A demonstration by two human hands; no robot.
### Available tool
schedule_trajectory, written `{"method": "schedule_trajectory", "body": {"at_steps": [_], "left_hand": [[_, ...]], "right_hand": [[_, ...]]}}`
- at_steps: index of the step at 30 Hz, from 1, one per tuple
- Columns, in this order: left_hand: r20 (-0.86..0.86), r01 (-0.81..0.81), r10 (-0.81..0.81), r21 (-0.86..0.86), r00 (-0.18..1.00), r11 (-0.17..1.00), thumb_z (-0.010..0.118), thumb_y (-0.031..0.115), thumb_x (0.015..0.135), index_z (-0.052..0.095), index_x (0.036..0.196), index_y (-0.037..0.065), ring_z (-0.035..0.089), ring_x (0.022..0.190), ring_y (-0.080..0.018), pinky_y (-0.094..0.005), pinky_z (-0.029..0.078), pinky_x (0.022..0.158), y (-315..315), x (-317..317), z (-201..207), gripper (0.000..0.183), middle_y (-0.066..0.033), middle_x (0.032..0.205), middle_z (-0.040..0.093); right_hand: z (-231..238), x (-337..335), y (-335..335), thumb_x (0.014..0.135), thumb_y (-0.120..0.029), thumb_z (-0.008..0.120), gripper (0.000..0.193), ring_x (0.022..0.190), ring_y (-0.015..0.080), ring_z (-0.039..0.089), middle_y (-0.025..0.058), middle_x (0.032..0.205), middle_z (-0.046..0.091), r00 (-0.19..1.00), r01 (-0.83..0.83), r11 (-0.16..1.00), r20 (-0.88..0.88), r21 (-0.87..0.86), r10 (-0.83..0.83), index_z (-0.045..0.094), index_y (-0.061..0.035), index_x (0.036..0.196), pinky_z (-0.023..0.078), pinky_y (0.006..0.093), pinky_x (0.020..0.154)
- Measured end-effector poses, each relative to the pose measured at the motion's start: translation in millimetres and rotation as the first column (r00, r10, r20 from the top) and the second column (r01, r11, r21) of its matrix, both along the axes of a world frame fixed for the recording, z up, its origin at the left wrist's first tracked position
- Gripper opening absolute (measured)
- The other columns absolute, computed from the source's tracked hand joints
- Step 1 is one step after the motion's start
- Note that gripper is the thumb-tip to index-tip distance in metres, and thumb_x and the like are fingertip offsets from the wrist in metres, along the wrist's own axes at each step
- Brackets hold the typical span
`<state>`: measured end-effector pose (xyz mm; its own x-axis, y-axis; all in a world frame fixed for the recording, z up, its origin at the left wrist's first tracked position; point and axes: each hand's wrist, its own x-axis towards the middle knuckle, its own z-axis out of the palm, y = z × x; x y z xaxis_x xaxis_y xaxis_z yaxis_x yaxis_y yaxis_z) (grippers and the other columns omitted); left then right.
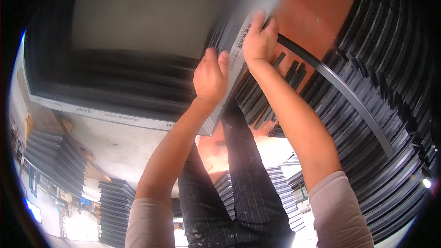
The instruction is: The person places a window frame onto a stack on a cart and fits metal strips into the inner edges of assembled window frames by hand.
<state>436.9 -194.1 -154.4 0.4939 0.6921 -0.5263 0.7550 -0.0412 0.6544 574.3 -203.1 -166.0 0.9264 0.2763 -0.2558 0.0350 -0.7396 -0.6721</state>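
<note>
A large rectangular frame [98, 115] with dark inner profiles and whitish printed film on its outer face fills the upper left. A grey-beige panel [142, 11] shows inside it. My left hand [211, 76] is closed at the inner edge of the frame's right side, thumb up; its fingertips are partly hidden. Farther up that side, my right hand [261, 41] is closed on a long dark strip [342, 87]. The strip's free length runs out to the right and bends down. Where its other end meets the frame, my hand hides it.
Stacks of long dark profiles [367, 110] crowd the right side. Several short dark pieces [291, 76] lie on an orange-red surface [312, 9] beyond the frame. More stacked profiles [53, 160] stand at lower left, with another stack [117, 213] nearer me.
</note>
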Motion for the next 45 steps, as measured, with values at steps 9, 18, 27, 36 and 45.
{"method": "schedule_trajectory", "body": {"at_steps": [9, 18, 27, 36, 45], "left_hand": [[0.005, 0.239, -0.242, -0.161, 0.970, 0.957, 0.059, 0.039, 0.093, 0.040, 0.106, -0.009, 0.054, 0.099, -0.0525, -0.0513, 0.046, 0.082, 23.3, -3.0, 10.1, 0.053, -0.0371, 0.102, 0.056], [-0.074, 0.182, -0.194, -0.140, 0.978, 0.973, 0.060, 0.036, 0.092, 0.037, 0.126, -0.011, 0.055, 0.106, -0.0487, -0.0489, 0.046, 0.089, 17.7, 4.4, 16.3, 0.063, -0.0340, 0.112, 0.056], [0.017, 0.115, -0.120, 0.154, 0.993, 0.981, 0.069, 0.040, 0.085, 0.041, 0.128, -0.008, 0.054, 0.106, -0.0442, -0.0451, 0.044, 0.091, -19.6, -21.4, 3.4, 0.070, -0.0287, 0.115, 0.056], [-0.234, 0.054, -0.045, 0.033, 0.971, 0.998, 0.087, 0.027, 0.062, 0.035, 0.138, 0.001, 0.054, 0.111, -0.0399, -0.0453, 0.045, 0.093, -59.7, -79.2, 32.2, 0.095, -0.0218, 0.120, 0.056], [-0.242, 0.116, -0.116, -0.014, 0.963, 0.993, 0.083, 0.043, 0.066, 0.033, 0.139, -0.002, 0.056, 0.107, -0.0411, -0.0469, 0.047, 0.088, -64.3, -78.2, 33.4, 0.099, -0.0230, 0.119, 0.055]], "right_hand": [[-8.9, 0.7, 0.8, 0.098, -0.046, 0.045, 0.053, 0.096, 0.0445, 0.059, 0.0281, 0.104, 0.062, 1.000, -0.009, 0.997, 0.000, -0.077, 0.009, 0.054, 0.0054, 0.108, 0.046, 0.0474, 0.083], [-18.7, 3.9, 1.8, 0.099, -0.045, 0.044, 0.049, 0.091, 0.0425, 0.060, 0.0255, 0.099, 0.063, 0.998, 0.002, 0.999, 0.064, -0.052, 0.001, 0.054, 0.0028, 0.105, 0.046, 0.0471, 0.078], [-8.6, 6.5, 7.1, 0.098, -0.051, 0.039, 0.053, 0.086, 0.0451, 0.062, 0.0263, 0.095, 0.065, 1.000, 0.006, 0.982, -0.029, -0.191, -0.012, 0.054, -0.0012, 0.107, 0.047, 0.0520, 0.075], [-17.5, 5.7, 15.3, 0.097, -0.050, 0.041, 0.047, 0.069, 0.0442, 0.062, 0.0232, 0.080, 0.065, 0.988, 0.002, 0.995, 0.154, -0.097, 0.013, 0.050, -0.0041, 0.100, 0.048, 0.0539, 0.060], [45.6, 40.3, -109.1, 0.092, -0.042, 0.057, 0.037, 0.089, 0.0380, 0.063, 0.0179, 0.092, 0.065, 0.883, -0.470, 0.834, -0.138, -0.289, 0.449, 0.061, -0.0078, 0.105, 0.051, 0.0472, 0.074]]}}
